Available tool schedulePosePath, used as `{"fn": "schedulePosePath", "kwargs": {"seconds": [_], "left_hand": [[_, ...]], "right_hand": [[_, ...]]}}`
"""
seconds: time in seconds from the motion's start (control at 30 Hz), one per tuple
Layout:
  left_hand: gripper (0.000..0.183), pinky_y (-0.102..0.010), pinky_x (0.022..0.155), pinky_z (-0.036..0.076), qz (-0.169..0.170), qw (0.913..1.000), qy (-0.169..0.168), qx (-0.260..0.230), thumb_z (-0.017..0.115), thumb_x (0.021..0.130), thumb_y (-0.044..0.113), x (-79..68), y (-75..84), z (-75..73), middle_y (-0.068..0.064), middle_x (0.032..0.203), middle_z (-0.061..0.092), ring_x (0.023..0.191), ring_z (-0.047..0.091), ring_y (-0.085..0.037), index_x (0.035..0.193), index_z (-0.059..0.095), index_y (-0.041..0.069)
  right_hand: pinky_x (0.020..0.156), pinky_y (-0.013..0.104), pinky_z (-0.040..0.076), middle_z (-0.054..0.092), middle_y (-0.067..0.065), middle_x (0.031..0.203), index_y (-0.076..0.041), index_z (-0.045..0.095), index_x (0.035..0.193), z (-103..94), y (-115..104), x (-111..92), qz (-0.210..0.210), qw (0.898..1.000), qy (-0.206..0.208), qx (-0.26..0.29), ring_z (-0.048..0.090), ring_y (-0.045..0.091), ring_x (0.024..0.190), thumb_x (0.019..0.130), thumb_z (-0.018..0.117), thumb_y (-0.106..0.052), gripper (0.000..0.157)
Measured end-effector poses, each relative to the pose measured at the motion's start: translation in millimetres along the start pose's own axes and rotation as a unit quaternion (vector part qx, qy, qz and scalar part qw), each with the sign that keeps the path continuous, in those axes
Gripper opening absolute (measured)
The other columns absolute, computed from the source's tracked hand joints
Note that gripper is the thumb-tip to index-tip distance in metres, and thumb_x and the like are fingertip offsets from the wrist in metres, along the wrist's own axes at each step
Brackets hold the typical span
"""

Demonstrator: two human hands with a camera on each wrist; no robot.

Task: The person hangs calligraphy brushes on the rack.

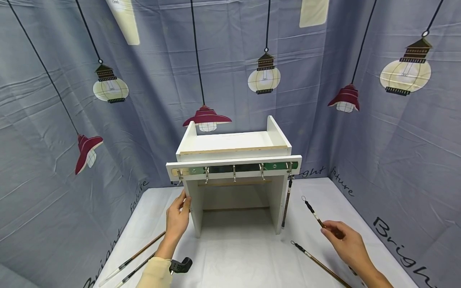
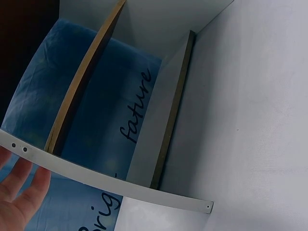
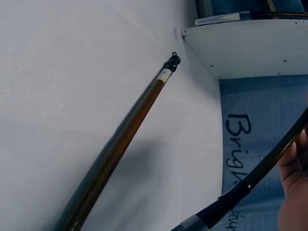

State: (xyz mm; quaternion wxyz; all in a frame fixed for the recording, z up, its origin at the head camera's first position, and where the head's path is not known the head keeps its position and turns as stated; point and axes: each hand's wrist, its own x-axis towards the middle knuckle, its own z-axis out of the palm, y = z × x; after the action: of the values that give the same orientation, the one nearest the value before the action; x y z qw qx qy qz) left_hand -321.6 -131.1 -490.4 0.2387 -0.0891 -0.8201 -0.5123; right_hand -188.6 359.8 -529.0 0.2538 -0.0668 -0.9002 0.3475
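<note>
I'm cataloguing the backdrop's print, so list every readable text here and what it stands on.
"Brigh": right curtain, further letters cut by the frame edge.
"fature" (perhaps "future"): right curtain near the back corner; also left curtain.
"Bright": left curtain, its B cut by the bottom edge.
"ght": back curtain, its start hidden behind the white shelf unit.
Too small: a mark on the pale patch, top left.
Brushes: no text readable.

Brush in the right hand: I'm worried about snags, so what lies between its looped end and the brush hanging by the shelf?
In the head view, only bare white tabletop shows between the held brush and the hanging brush.
</note>
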Motion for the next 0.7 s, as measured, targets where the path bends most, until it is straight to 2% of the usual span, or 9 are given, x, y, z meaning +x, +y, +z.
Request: {"fn": "schedulePosePath", "kwargs": {"seconds": [0.2, 0.5, 0.7], "left_hand": [[0.049, -0.053, 0.091, 0.057, 0.007, 0.9999, 0.006, 0.006, 0.056, 0.108, 0.033, -0.1, -0.2, 0.1, -0.014, 0.135, 0.068, 0.115, 0.07, -0.035, 0.15, 0.054, 0.009], [0.048, -0.051, 0.091, 0.057, 0.005, 0.9999, 0.002, 0.009, 0.055, 0.108, 0.031, 1.4, -0.1, -0.6, -0.015, 0.135, 0.068, 0.114, 0.07, -0.036, 0.151, 0.053, 0.01], [0.048, -0.05, 0.089, 0.057, 0.007, 0.9999, 0.002, 0.012, 0.055, 0.108, 0.032, 1.1, 0.0, -0.9, -0.015, 0.136, 0.068, 0.113, 0.07, -0.036, 0.151, 0.053, 0.009]], "right_hand": [[0.065, 0.012, 0.047, 0.071, -0.001, 0.091, -0.012, 0.074, 0.11, -1.6, -5, 3, -0.028, 0.999, 0.021, 0.002, 0.057, -0.006, 0.074, 0.092, 0.079, -0.014, 0.019], [0.067, 0.011, 0.047, 0.072, -0.001, 0.092, -0.013, 0.074, 0.11, -5.6, -14, 4, -0.031, 0.999, 0.028, 0.012, 0.058, -0.008, 0.077, 0.092, 0.079, -0.016, 0.019], [0.068, 0.01, 0.047, 0.072, 0.0, 0.09, -0.013, 0.073, 0.108, -6.1, -21, 3, -0.048, 0.998, 0.04, 0.025, 0.059, -0.008, 0.077, 0.091, 0.08, -0.014, 0.018]]}}
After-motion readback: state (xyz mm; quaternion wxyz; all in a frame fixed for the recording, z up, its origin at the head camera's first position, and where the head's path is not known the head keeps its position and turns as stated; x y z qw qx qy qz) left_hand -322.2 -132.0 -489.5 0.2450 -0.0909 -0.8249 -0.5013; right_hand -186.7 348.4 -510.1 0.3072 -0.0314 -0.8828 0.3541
